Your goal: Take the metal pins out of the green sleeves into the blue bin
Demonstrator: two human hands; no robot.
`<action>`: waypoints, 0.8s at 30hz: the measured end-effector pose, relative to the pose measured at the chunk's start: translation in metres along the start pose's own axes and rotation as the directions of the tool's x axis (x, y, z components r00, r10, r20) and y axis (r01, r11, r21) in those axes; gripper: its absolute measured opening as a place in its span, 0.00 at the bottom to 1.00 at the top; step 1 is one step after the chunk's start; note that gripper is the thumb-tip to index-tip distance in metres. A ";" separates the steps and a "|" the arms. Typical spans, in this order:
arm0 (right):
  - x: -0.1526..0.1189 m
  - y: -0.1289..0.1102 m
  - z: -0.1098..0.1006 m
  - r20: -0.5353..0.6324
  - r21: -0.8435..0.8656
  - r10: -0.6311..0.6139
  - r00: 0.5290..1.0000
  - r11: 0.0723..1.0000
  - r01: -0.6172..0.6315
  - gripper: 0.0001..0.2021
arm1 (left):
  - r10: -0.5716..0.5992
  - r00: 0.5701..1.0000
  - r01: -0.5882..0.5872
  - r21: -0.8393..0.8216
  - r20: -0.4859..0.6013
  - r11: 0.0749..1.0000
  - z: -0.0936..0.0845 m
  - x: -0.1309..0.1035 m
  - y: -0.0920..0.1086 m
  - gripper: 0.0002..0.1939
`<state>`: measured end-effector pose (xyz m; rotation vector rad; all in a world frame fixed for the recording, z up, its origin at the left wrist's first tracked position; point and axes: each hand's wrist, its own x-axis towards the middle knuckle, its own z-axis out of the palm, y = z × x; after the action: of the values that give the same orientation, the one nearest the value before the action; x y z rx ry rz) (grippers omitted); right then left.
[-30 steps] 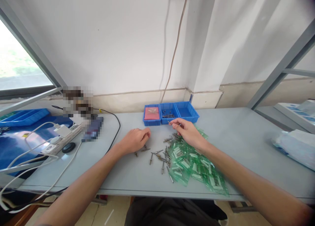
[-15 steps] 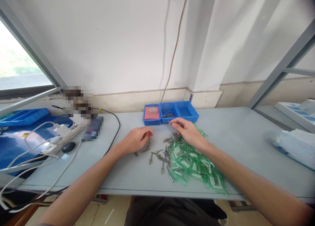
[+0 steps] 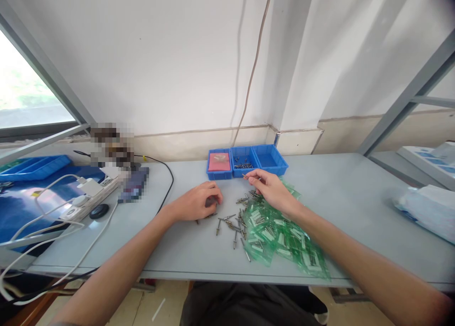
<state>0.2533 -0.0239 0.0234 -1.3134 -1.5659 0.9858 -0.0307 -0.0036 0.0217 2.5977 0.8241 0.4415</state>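
Observation:
My right hand (image 3: 268,186) is closed, thumb and fingertips pinching a small metal pin (image 3: 245,176) just in front of the blue bins. My left hand (image 3: 199,200) hovers low over the table with fingers curled and a gap between thumb and index; a few metal pins lie beneath it, partly hidden. Between the hands, loose metal pins (image 3: 230,224) with thicker ends are scattered. A heap of green plastic bags (image 3: 280,238), with pins and white pieces inside, spreads below my right wrist. Several pins lie in the middle blue bin (image 3: 243,158).
The left blue bin (image 3: 219,176) holds a pink packet with a clear bag on it. A right blue bin (image 3: 272,160) adjoins. At left are a power strip (image 3: 80,207), cables and a black round object (image 3: 99,211). A plastic-wrapped bundle (image 3: 428,207) lies far right.
My left hand has shifted slightly, its index and thumb lowering toward the pins with a wider gap. My right hand stays almost still, still pinching its pin.

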 end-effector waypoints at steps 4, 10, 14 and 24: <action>0.001 0.002 0.000 0.003 0.008 -0.004 1.000 1.000 0.004 0.15 | 0.002 1.000 -0.002 -0.028 0.007 1.000 -0.002 0.001 0.001 0.07; 0.002 0.006 0.000 -0.002 0.011 -0.031 1.000 0.999 0.031 0.15 | -0.013 0.999 0.016 -0.072 0.041 0.997 -0.004 0.003 0.002 0.05; 0.003 0.008 0.000 -0.006 0.012 -0.041 0.999 0.999 0.041 0.15 | -0.002 1.000 0.005 -0.077 0.031 0.997 0.000 0.004 0.000 0.04; 0.002 0.006 0.000 -0.005 0.007 -0.030 1.000 1.000 0.030 0.14 | -0.052 0.997 0.056 0.067 -0.053 0.996 0.006 0.003 -0.002 0.10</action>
<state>0.2551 -0.0215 0.0184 -1.2826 -1.5726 0.9679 -0.0268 -0.0016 0.0166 2.6295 0.9406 0.4740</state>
